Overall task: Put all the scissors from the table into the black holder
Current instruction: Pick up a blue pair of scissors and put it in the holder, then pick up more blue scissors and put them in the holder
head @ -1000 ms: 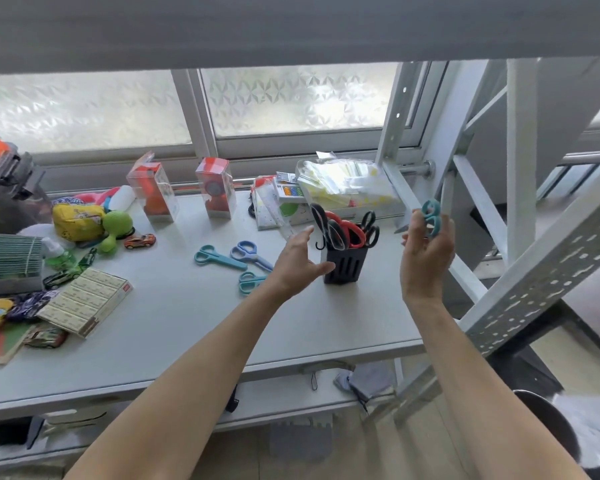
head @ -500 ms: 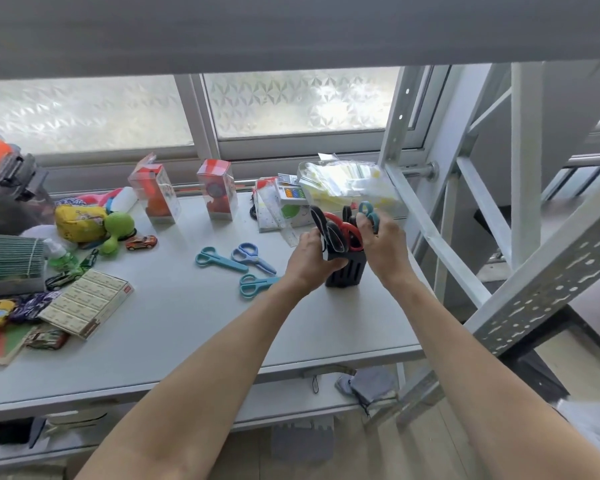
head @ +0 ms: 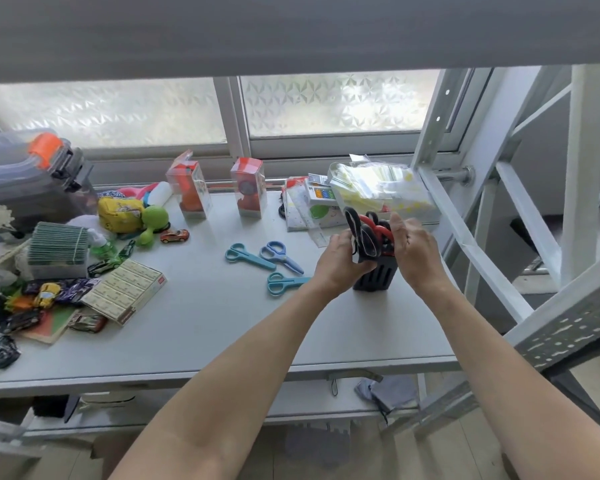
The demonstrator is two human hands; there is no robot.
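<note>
Scissors (head: pixel 284 281) lie loose at nine o'clock of my left hand (head: pixel 340 263), handles pointing away from it, nearest that hand. It grips the holder (head: pixel 374 277); my right hand (head: pixel 414 252) rests open, holding nothing, at its far side.

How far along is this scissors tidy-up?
Partly done. The black holder already has black and red-handled scissors standing in it. The left hand grips the holder while the right hand is at its top. Three small scissors remain on the table.
</note>
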